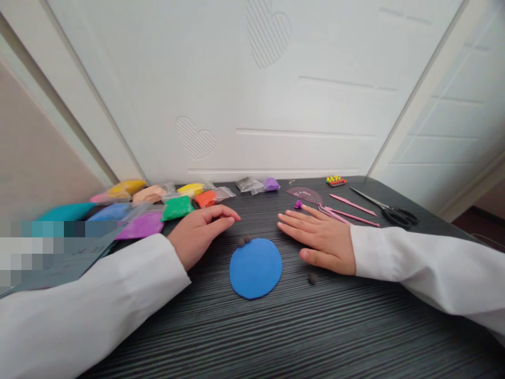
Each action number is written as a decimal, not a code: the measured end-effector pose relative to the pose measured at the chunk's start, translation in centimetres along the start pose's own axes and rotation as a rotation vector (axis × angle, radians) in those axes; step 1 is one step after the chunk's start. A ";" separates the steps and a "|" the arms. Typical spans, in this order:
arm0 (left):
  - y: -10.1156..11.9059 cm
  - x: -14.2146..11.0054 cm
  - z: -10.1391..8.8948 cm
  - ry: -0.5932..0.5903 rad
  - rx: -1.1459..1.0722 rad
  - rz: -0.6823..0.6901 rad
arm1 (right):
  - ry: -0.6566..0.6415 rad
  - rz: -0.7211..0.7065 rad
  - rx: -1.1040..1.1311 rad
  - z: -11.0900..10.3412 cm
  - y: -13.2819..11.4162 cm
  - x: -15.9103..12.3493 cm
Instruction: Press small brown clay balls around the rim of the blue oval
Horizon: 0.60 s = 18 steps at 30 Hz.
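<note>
A flat blue clay disc (256,269) lies on the dark table between my hands. Two small dark clay balls (244,241) sit side by side at its upper-left edge. To the left of the disc rests my left hand (203,229), its fingers loosely bent with a gap above the thumb and nothing visible in them. My right hand (317,239) lies palm down with fingers stretched and spread, right of the disc. What may be under its palm is hidden. Below its thumb is another dark clay ball (312,278), and a small purple clay piece (298,204) sits beyond its fingers.
Bags of coloured clay, such as a green one (177,208) and a purple one (142,223), line the left side. At right lie black scissors (398,215), pink tools (353,204), a clear pink protractor-like sheet (303,195) and a red-yellow clay piece (336,181). A white panel (236,95) rises behind.
</note>
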<state>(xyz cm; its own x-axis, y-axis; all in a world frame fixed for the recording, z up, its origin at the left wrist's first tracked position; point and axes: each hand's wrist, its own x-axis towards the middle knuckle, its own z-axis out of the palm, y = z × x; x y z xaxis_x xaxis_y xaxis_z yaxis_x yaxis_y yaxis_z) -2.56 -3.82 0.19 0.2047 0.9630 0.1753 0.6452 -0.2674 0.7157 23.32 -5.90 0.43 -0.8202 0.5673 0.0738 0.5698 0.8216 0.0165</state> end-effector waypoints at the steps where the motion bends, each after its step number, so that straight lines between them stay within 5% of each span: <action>1: 0.0 0.0 0.0 0.003 -0.003 0.000 | -0.002 -0.020 0.018 0.1 -0.1 -0.1; 7: 0.1 0.0 0.1 0.020 0.013 0.001 | 0.006 -0.011 0.016 0.7 0.6 0.4; 12: 0.2 0.0 -0.1 -0.005 0.008 -0.007 | 0.002 0.044 0.111 -0.3 1.6 -1.8; 18: 0.0 0.0 0.1 0.007 0.008 -0.001 | 0.226 0.071 0.405 -1.9 2.1 -2.1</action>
<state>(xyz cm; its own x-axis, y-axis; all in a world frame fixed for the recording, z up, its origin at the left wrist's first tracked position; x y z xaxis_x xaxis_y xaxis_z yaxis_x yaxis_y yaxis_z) -2.51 -3.83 0.13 0.1989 0.9635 0.1791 0.6514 -0.2665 0.7104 26.33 -5.45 2.17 -0.7225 0.6335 0.2769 0.5212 0.7623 -0.3838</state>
